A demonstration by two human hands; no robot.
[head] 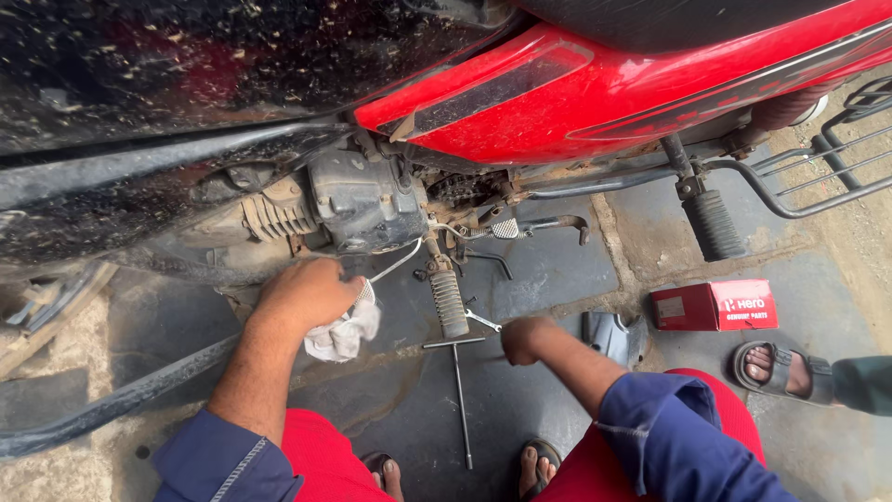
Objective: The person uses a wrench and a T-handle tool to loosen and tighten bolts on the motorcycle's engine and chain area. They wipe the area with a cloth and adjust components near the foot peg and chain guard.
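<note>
A red and black motorcycle stands over me, its grey engine at centre. My left hand is closed on a white rag just below the engine, beside a thin metal rod. My right hand is a fist held low near the ribbed footrest and a small spanner; what it holds cannot be made out. A T-handle wrench lies on the ground between my hands.
A red cardboard box and a grey plastic part lie on the stone floor at right. Another person's sandalled foot rests beside the box. A rear footpeg and metal guard jut out at the right.
</note>
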